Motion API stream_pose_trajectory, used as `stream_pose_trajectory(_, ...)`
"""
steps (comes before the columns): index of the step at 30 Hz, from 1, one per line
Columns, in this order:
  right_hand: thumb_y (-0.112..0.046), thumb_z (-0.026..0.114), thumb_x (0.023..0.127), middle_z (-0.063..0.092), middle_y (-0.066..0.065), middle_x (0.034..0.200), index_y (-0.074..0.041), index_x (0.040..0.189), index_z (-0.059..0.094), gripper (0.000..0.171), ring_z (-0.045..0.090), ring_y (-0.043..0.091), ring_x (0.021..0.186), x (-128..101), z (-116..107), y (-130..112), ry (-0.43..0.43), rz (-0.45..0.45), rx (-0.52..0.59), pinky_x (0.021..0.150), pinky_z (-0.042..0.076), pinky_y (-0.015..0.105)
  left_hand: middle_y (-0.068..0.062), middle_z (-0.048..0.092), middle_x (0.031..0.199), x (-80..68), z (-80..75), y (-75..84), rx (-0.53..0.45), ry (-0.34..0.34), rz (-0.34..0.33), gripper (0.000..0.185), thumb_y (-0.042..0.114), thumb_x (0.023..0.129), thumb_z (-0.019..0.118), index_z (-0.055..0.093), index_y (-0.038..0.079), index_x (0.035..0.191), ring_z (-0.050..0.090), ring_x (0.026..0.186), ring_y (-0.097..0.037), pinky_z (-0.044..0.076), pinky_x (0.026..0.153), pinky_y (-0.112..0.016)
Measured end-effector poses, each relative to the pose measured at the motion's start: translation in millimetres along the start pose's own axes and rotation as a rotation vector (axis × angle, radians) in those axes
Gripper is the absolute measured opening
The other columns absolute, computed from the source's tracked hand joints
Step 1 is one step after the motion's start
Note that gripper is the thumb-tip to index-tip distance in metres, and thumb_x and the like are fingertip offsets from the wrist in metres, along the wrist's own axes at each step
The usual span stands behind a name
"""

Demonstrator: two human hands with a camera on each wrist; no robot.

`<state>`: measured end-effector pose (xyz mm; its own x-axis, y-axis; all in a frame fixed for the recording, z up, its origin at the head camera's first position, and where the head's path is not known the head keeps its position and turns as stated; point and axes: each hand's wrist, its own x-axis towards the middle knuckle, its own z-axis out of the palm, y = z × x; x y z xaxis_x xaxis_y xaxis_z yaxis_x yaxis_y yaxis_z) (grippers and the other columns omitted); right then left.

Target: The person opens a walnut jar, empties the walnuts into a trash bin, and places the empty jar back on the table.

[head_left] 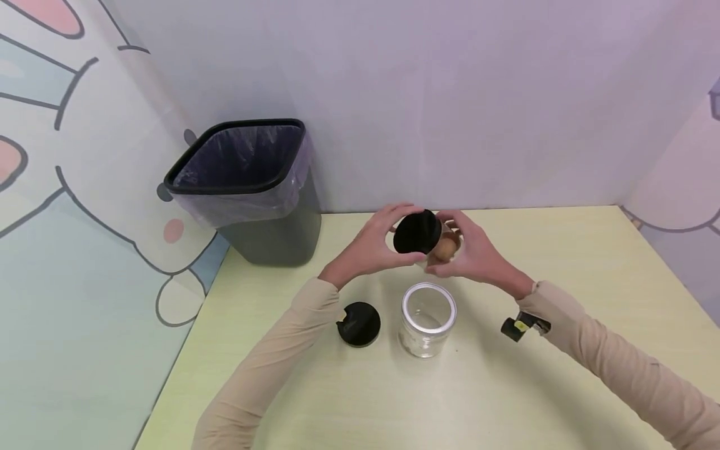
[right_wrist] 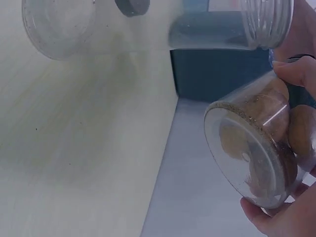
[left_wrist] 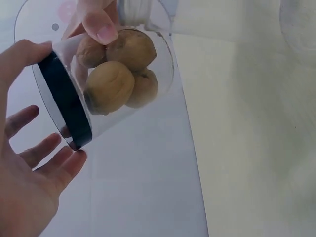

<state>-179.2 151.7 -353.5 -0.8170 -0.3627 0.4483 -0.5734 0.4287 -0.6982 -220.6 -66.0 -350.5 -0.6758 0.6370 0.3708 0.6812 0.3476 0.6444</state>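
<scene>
Over the table, a clear jar (left_wrist: 111,121) lies tilted between the two hands, with several walnuts (left_wrist: 112,88) inside. My left hand (head_left: 368,247) grips its black lid (head_left: 417,231), thumb on one side of the rim and fingers on the other. My right hand (head_left: 478,251) holds the jar's body near the base, which faces right. Dark crumbs line the inside of the base in the right wrist view. Below the hands, a second clear jar (head_left: 420,345) stands upright, uncovered, with a loose black lid (head_left: 360,325) lying flat to its left.
A dark grey bin (head_left: 270,234) with a thin liner stands at the table's back left, its mouth uncovered. The pale table (head_left: 562,250) meets a white wall (head_left: 450,112) behind. A small black camera (head_left: 514,328) is strapped at the right wrist.
</scene>
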Motion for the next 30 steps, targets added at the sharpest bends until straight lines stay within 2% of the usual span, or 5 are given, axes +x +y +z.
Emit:
stream_pose_trajectory(5, -0.001, 0.088, 0.053, 0.054, 0.019, 0.113, 0.006, 0.121, 0.046, 0.081, 0.053, 0.026, 0.091, 1.8, -5.6, 4.9, -0.036, -0.031, -0.002, 0.075, 0.042, 0.028, 0.003, 0.048, 0.133, 4.1, -2.6, 3.1, -0.006, -0.035, -0.005, 0.075, 0.038, 0.074, 0.078, 0.045, 0.022, 0.139, 0.044, 0.117, -0.010, 0.047, 0.082, -0.033)
stream_pose_trajectory(13, -0.014, 0.091, 0.057, 0.056, 0.003, 0.114, -0.010, 0.125, 0.043, 0.084, 0.058, 0.015, 0.091, -1.6, -6.7, 31.6, -0.129, -0.002, -0.003, 0.077, 0.047, 0.023, 0.003, 0.047, 0.128, 2.4, 0.8, 7.1, -0.005, -0.035, -0.050, 0.076, 0.044, 0.074, 0.077, 0.046, 0.022, 0.139, 0.046, 0.109, -0.012, 0.048, 0.078, -0.034)
stream_pose_trajectory(20, -0.003, 0.089, 0.056, 0.055, 0.015, 0.114, 0.001, 0.123, 0.043, 0.081, 0.065, 0.023, 0.085, -3.3, -6.5, 1.4, -0.068, -0.029, 0.000, 0.072, 0.050, 0.019, 0.003, 0.053, 0.113, 1.1, 6.8, 11.4, -0.017, 0.061, -0.192, 0.065, 0.052, 0.073, 0.074, 0.051, 0.028, 0.128, 0.051, 0.091, -0.015, 0.048, 0.068, -0.029)
stream_pose_trajectory(25, 0.000, 0.088, 0.057, 0.054, 0.019, 0.113, 0.005, 0.122, 0.043, 0.079, 0.066, 0.029, 0.083, -3.9, -8.0, -13.8, -0.040, -0.028, -0.029, 0.070, 0.050, 0.020, 0.004, 0.052, 0.114, 2.3, 5.0, 16.0, 0.014, 0.047, -0.289, 0.069, 0.066, 0.073, 0.066, 0.048, 0.029, 0.128, 0.052, 0.095, -0.013, 0.048, 0.072, -0.032)
stream_pose_trajectory(30, -0.006, 0.090, 0.056, 0.053, 0.014, 0.119, -0.002, 0.126, 0.042, 0.085, 0.066, 0.022, 0.083, -6.3, -4.8, 6.0, -0.048, -0.009, -0.015, 0.070, 0.050, 0.020, 0.010, 0.036, 0.140, -0.8, -7.6, 17.0, -0.026, -0.045, -0.107, 0.077, 0.048, 0.074, 0.076, 0.040, 0.029, 0.140, 0.038, 0.125, -0.007, 0.042, 0.094, -0.035)
